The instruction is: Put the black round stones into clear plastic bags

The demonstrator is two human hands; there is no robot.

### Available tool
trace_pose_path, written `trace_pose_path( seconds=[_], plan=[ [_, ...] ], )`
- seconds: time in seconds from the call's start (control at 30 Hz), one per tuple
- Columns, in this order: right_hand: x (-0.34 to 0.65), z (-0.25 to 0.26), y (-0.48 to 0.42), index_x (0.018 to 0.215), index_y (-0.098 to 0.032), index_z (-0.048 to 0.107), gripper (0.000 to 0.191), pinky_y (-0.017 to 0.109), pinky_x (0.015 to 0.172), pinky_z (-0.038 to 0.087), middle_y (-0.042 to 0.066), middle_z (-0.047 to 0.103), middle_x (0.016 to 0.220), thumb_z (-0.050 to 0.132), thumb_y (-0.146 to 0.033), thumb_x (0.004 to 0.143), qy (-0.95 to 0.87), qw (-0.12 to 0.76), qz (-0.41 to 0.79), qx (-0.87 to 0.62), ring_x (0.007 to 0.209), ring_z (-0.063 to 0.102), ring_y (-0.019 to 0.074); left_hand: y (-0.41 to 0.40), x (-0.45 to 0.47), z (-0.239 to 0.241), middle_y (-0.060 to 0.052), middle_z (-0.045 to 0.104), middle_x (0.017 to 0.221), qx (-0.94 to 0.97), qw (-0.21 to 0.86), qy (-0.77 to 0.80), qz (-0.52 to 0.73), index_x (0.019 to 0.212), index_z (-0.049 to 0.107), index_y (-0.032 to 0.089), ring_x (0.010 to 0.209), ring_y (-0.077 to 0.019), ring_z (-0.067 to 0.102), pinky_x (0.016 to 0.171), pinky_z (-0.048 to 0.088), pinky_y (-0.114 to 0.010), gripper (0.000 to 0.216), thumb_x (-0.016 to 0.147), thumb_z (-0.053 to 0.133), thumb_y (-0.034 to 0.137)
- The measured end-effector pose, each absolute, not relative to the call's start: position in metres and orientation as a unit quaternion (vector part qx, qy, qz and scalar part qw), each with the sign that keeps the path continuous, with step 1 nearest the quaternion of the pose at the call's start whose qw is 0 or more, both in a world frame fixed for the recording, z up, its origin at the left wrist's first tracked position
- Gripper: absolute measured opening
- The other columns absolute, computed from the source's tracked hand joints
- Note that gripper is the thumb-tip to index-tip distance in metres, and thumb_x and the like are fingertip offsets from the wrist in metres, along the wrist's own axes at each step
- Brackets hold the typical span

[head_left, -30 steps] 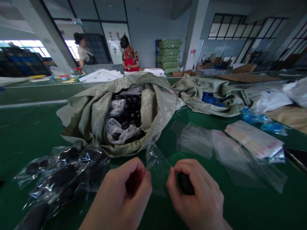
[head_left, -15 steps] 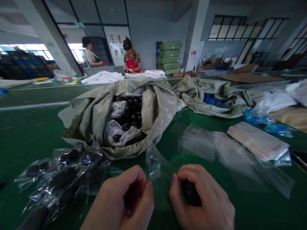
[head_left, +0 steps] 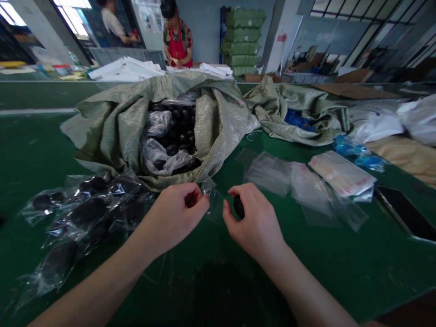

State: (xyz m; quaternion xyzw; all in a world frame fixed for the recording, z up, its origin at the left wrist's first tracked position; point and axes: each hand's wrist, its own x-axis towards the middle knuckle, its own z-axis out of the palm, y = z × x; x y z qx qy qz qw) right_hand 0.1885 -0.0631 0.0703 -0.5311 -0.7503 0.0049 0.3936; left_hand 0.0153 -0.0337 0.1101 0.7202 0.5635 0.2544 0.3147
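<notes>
My left hand [head_left: 180, 211] is closed, thumb against curled fingers, pinching a clear plastic bag [head_left: 211, 197] that hangs thin and crumpled past the fingertips. To its right, my right hand [head_left: 255, 215] curls around a smooth black oval piece [head_left: 239, 207], with thumb and forefinger tips slightly apart towards the bag. Beyond both hands lies a woven sack [head_left: 221, 131], its mouth open on several similar black pieces [head_left: 182, 136] and crumpled clear film. Left of my left hand is a pile of black pieces in clear bags [head_left: 90, 211].
Flat clear bags [head_left: 269, 172] and a stack of bags [head_left: 342, 172] lie at right, near a phone [head_left: 405, 211]. A second sack [head_left: 306, 131] holds blue items. Two people stand behind the green table [head_left: 340, 268], near white sheets [head_left: 126, 70] and stacked green bales [head_left: 241, 38].
The view has tilted down, so my forearms and the whole phone show. My right thumb and forefinger have parted slightly; the black piece stays in that hand.
</notes>
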Motion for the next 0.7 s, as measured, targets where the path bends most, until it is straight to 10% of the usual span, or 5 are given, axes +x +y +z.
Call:
trace_pose_path(
  seconds=[0.43,0.7],
  plan=[
    [0.205,0.082,-0.069,0.131,-0.022,0.046,0.051,0.047,0.101,0.046,0.01,0.053,0.126,0.041,-0.008,0.082,-0.66,0.556,0.22,-0.454,0.116,0.055,0.0234,-0.017,0.023,0.123,0.003,0.048,0.051,0.724,0.302,0.593,0.184,0.061,0.054,0.018,0.046,-0.01,0.042,0.044,0.027,-0.024,0.026,0.079,0.054,0.038],
    [0.198,0.081,-0.069,0.125,-0.025,0.053,0.046,0.041,0.094,0.055,0.01,0.054,0.126,0.064,-0.017,0.081,-0.644,0.609,0.19,-0.422,0.119,0.055,0.0246,-0.011,0.026,0.123,0.002,0.051,0.054,0.725,0.319,0.586,0.171,0.065,0.057,0.017,0.049,-0.0111,0.045,0.046,0.028,-0.024,0.029,0.077,0.055,0.043]
  ],
)
